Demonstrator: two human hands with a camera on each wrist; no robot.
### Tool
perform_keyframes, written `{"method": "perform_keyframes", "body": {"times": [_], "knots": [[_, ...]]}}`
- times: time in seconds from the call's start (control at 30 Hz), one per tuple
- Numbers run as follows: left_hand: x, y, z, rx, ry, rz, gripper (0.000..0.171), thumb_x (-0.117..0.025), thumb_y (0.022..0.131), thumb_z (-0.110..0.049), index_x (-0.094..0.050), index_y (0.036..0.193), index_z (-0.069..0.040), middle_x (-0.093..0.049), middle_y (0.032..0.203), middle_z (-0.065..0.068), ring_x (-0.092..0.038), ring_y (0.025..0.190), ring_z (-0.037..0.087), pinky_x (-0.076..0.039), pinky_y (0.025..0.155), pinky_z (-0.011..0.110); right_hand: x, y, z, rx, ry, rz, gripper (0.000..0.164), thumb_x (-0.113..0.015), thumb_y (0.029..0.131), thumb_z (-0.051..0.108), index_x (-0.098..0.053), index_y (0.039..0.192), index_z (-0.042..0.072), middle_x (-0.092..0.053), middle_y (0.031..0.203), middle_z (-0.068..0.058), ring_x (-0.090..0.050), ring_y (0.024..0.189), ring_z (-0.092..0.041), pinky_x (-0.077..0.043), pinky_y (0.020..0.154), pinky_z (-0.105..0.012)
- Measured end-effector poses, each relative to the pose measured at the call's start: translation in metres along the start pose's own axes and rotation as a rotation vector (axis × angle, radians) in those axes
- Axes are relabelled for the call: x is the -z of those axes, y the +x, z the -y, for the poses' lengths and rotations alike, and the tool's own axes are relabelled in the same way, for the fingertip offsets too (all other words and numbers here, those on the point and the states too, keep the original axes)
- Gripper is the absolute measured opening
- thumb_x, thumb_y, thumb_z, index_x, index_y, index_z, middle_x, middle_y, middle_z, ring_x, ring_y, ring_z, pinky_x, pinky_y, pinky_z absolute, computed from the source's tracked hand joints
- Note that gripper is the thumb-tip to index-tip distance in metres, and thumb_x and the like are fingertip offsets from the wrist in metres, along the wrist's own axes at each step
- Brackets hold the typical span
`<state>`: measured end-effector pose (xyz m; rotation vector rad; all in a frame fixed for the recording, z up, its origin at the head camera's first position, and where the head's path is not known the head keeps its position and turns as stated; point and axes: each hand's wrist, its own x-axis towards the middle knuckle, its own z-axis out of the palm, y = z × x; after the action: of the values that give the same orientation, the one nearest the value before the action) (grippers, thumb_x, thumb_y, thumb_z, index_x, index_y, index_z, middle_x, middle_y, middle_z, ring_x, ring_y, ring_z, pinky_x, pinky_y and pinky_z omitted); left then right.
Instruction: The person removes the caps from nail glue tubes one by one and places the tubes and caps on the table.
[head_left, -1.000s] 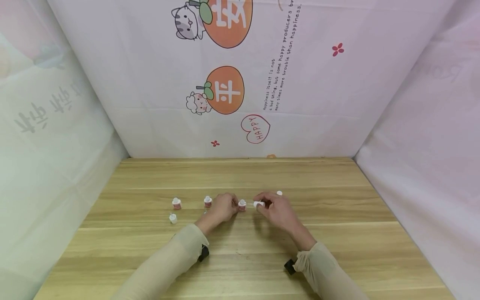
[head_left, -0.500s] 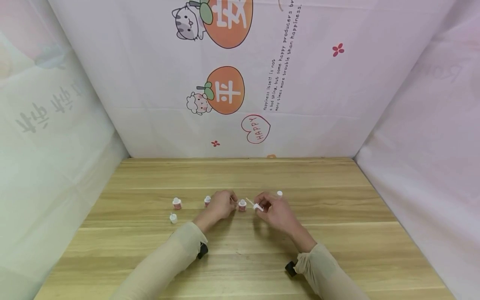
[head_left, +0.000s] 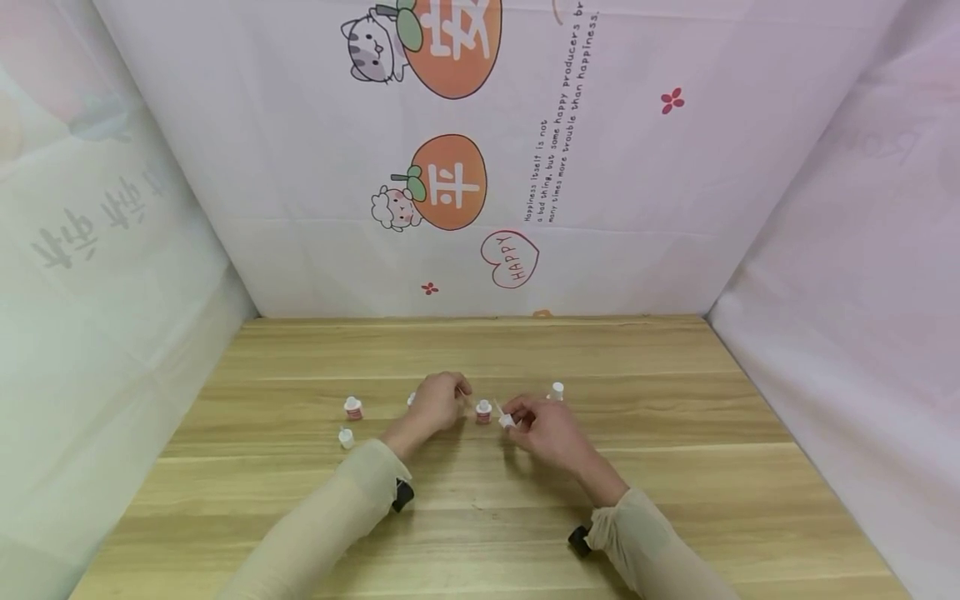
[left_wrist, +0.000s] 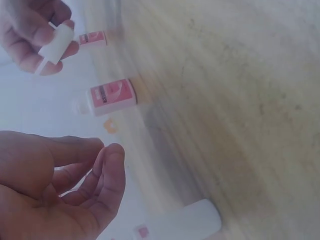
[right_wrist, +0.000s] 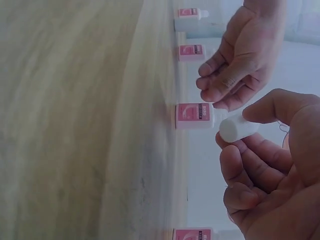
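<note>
A small white bottle with a pink label (head_left: 483,412) stands uncapped between my two hands. My right hand (head_left: 551,429), just right of it, pinches a white brush cap (head_left: 507,422) between thumb and fingers. A thin stem points up and left from that cap in the head view. My left hand (head_left: 437,402) hovers to the left of the bottle, apart from it. In the left wrist view its thumb and fingertips come together loosely, with no object visible between them. The right wrist view shows the cap (right_wrist: 237,128) close to the bottle's neck.
At the left stands another uncapped bottle (head_left: 353,408), its brush cap (head_left: 346,438) on the table in front. A further bottle (head_left: 412,400) is mostly hidden behind my left hand. Beyond my right hand a capped bottle (head_left: 557,390) is partly covered. Printed cloth walls surround the wooden table (head_left: 480,533).
My left hand has drawn away from the middle bottle, leftward and up. My right hand has tilted the brush cap from lying sideways to stem upward and lowered it slightly.
</note>
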<state>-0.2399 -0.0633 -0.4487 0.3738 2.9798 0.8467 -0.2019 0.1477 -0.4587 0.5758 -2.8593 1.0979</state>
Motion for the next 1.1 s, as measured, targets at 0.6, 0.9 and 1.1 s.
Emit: {"method": "perform_keyframes", "body": {"times": [0.6,0.9,1.1], "knots": [[0.018,0.005,0.004,0.018,-0.018,-0.027,0.018,-0.060,0.089,0.001,-0.073,0.101,-0.005,-0.071,0.088,0.006,-0.064,0.082,0.020,-0.053,0.080,0.037,-0.017,0.005,0.004,0.102,-0.052,0.084,0.020,-0.079,0.081,0.015,-0.067,0.097,0.017,-0.068,0.084,0.001,-0.059,0.072,-0.008,-0.045,0.063,-0.020],[0.026,0.005,0.006,0.018,0.009,-0.039,0.020,-0.055,0.095,-0.001,-0.072,0.104,-0.007,-0.074,0.098,0.008,-0.068,0.095,0.028,-0.053,0.090,0.047,-0.025,0.009,0.007,0.102,-0.058,0.109,0.022,-0.081,0.082,0.018,-0.070,0.101,0.017,-0.073,0.089,0.004,-0.063,0.076,-0.008,-0.047,0.066,-0.020],[0.029,0.005,0.005,0.037,-0.002,-0.023,0.018,-0.055,0.097,-0.002,-0.071,0.103,-0.010,-0.073,0.099,0.008,-0.067,0.095,0.027,-0.052,0.090,0.047,-0.030,0.011,0.006,0.115,-0.073,0.102,0.020,-0.082,0.081,0.017,-0.068,0.095,0.018,-0.072,0.086,0.005,-0.062,0.074,-0.009,-0.046,0.064,-0.019]]}}
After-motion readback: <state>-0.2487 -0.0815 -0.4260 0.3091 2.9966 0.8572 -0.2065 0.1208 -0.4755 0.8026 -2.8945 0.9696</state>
